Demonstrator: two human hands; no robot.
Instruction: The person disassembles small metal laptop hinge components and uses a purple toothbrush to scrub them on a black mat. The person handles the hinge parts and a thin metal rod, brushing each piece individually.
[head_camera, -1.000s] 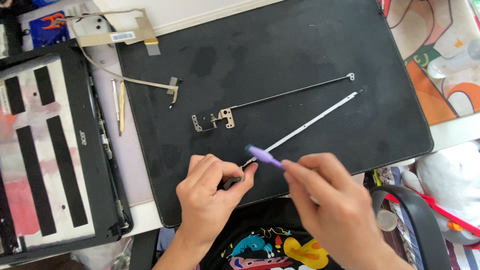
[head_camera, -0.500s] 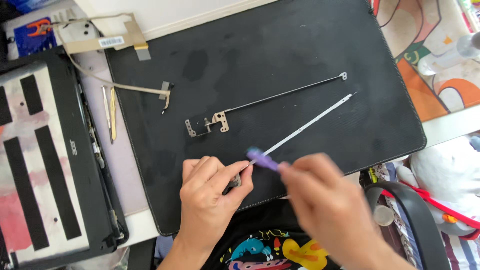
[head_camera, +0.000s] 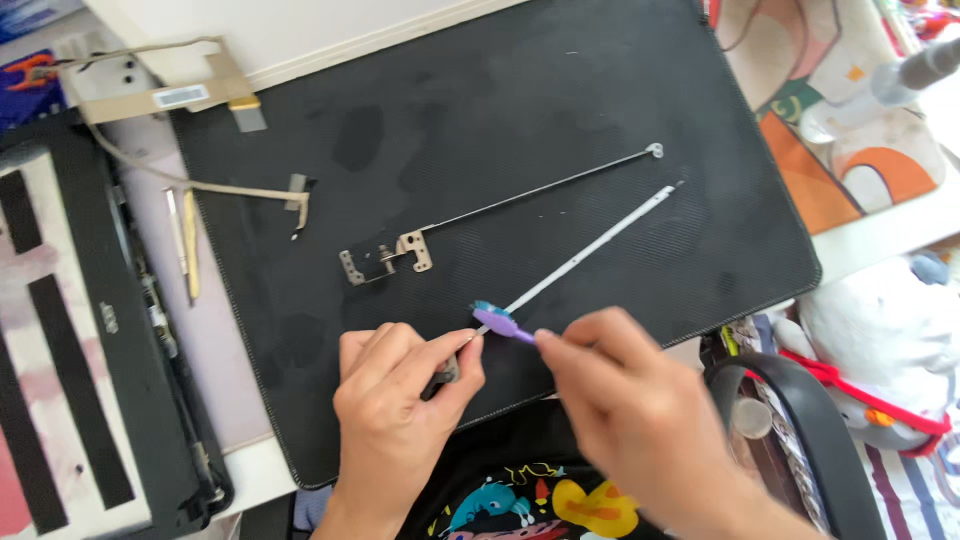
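At the lower middle of the frame, the left hand (head_camera: 400, 410) pinches the near hinge end of the pale hinge bracket (head_camera: 590, 245) against the black mat (head_camera: 600, 90), while the right hand (head_camera: 625, 400) closes its fingers on a purple-tipped tool (head_camera: 503, 322) set at that end. Working it well seems to call for keeping that end pinned flat and the tool steady. The bracket's long axis runs diagonally, pointing to the upper right.

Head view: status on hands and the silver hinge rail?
Left hand pinching the long silver hinge rail at its near end. Right hand holding small purple tool against it. Second dark hinge rail alongside, apart.
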